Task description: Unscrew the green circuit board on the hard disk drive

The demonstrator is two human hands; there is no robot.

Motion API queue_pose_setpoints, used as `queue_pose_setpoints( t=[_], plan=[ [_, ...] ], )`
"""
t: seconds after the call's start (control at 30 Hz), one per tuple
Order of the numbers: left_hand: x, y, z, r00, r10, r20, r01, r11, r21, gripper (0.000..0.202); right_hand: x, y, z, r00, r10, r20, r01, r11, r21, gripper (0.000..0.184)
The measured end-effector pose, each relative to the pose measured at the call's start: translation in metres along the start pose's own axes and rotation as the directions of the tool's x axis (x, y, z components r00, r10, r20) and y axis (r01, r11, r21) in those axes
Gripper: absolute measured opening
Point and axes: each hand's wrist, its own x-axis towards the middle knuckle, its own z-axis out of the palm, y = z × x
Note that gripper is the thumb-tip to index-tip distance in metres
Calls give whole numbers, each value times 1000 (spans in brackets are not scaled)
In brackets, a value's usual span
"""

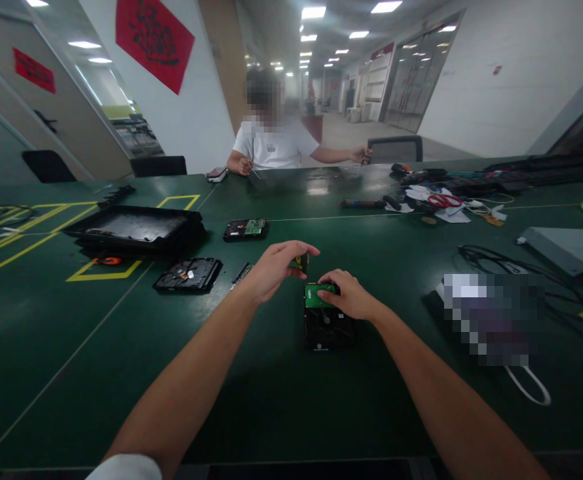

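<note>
- At ten o'clock from the near hard drive (327,331), a shallow black tray (131,225) is lying on the green worktop (251,413), its glossy inner floor showing; whether anything small is sitting inside, I cannot tell. An orange piece (107,261) is poking out at its near edge.
- Closer in, also toward ten, a black drive (188,275) is resting flat, with a narrow strip (242,273) lying between it and the left forearm.
- At about eleven, another drive (246,229) is lying with a green board showing.
- Between eleven and twelve, a co-worker (284,148) is sitting across the worktop, holding a thin tool.
- Just beyond the near hard drive, at eleven, the left hand (276,267) is pinching a small dark-and-yellow piece (300,262), possibly a tool.
- At the centre, the near hard drive is lying flat, its green circuit board (314,298) facing up; the right hand (352,293) is resting over the far end, thumb on the board, though whether it is gripping or only pressing, I cannot tell. The step in hand is looking like work on that board; the next move is probably calling for a steady drive.
- At one, cables (446,200) are lying heaped; at three, a pixelated package (491,320) is hiding any contents; toward two, a grey box (566,250) is doing likewise.
</note>
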Motion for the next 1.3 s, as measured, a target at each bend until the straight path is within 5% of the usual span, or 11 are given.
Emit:
queue_pose_setpoints(
  t=[0.37, 0.67, 1.0, 1.3],
  plan=[
    [2, -6, 3, 999, -25, -38, 18, 987, -160, 21, 0, -1, 1, 1000, 9, -11, -9, 1000, -4, 25],
    [0, 3, 1, 999, 36, -17, -36, 999, 14, 24, -1, -5, -3, 1000, 3, 4, -3, 1000, 0, 23],
    [1, -3, 6, 998, -19, -55, 10, 986, -168, 20, -1, -5, -1, 1000, 12, -5, -12, 1000, 12, 24],
    [-1, 1, 2, 1000, -2, 3, 2, 999, -55, 21, -1, -3, 0, 1000, 6, -6, -6, 1000, -1, 25]
  ],
)
